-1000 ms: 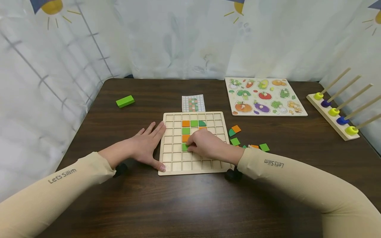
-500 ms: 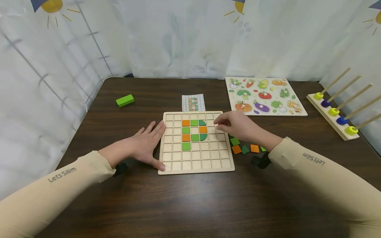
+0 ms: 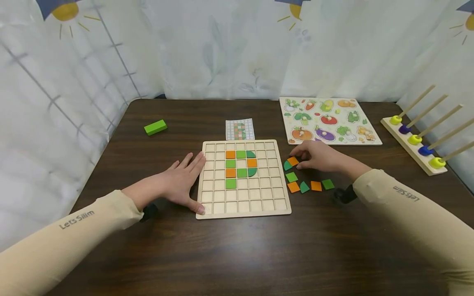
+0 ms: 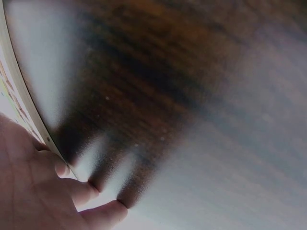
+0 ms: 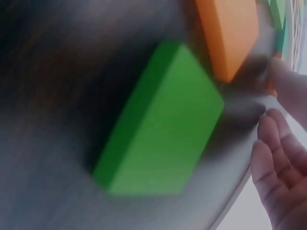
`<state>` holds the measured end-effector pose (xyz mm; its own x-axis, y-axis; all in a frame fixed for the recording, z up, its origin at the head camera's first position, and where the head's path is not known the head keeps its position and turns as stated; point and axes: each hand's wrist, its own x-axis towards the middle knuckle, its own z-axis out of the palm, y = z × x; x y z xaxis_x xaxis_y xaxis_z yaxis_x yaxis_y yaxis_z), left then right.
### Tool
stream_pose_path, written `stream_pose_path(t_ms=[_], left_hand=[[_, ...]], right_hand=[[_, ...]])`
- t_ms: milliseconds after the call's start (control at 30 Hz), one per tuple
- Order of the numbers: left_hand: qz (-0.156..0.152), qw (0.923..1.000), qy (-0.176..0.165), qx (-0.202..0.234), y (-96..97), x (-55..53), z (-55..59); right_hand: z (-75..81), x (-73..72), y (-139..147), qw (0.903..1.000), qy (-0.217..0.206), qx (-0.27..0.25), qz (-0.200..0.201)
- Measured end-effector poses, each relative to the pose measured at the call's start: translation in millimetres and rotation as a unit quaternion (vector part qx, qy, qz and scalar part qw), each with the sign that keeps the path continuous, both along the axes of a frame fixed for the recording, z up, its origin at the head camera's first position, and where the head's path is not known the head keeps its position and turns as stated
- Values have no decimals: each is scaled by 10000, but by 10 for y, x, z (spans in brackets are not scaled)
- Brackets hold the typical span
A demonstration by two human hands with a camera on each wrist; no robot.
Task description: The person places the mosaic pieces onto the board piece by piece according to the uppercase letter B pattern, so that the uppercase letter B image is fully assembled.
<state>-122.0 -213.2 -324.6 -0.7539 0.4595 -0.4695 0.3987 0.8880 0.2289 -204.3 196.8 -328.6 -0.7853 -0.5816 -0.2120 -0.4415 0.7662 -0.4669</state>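
In the head view my left hand (image 3: 183,179) lies spread along the left edge of the wooden grid board (image 3: 244,205), fingertips and thumb on its rim. Orange, light green and dark green tiles sit in the board's upper middle cells, among them a light green square (image 3: 231,183) at the bottom. My right hand (image 3: 320,156) is at the loose tiles right of the board. Its thumb and index finger pinch an orange square tile (image 3: 293,161) at its edges. A dark green quarter-round tile (image 3: 287,165) touches that tile.
More loose tiles lie nearby, including a green square (image 3: 328,184) and an orange one (image 3: 316,186). Behind the board is a pattern card (image 3: 240,129). A vegetable puzzle (image 3: 331,121), a peg stand (image 3: 416,144) and a green block (image 3: 155,127) stand farther out.
My right hand has left the light green square in the board's grid and moved right to the orange loose tile. My left hand has stayed on the board's edge.
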Motion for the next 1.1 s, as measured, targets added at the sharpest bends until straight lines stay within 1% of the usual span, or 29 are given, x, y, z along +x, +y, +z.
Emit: stream_pose_path(t_ms=[233, 400, 500, 600, 700, 800, 900, 1000, 1100], left_hand=[[-10, 10000, 29, 28, -7, 5, -24], [-34, 10000, 75, 31, -22, 5, -41], [-42, 9999, 89, 39, -19, 6, -44], [-32, 9999, 96, 10, -20, 2, -47], [-29, 10000, 89, -9, -24, 2, -48], [-25, 10000, 70, 16, -30, 2, -47], [-23, 10000, 62, 53, -30, 3, -46], [-36, 10000, 78, 47, -28, 4, -43], [-44, 9999, 94, 26, -32, 3, -42]], right_hand=[[-36, 30, -34, 9995, 229, 161, -164], [-25, 59, -46, 9990, 254, 201, -294], [10, 83, -90, 9985, 227, 103, -493], [48, 142, -197, 9980, 256, -118, -562], [61, 246, -368, 9979, 274, -292, -506], [68, 366, -554, 9983, 246, -405, -347], [65, 454, -724, 9984, 190, -519, -126], [46, 504, -867, 9977, 109, -665, 64], [34, 538, -993, 9967, -40, -797, 155]])
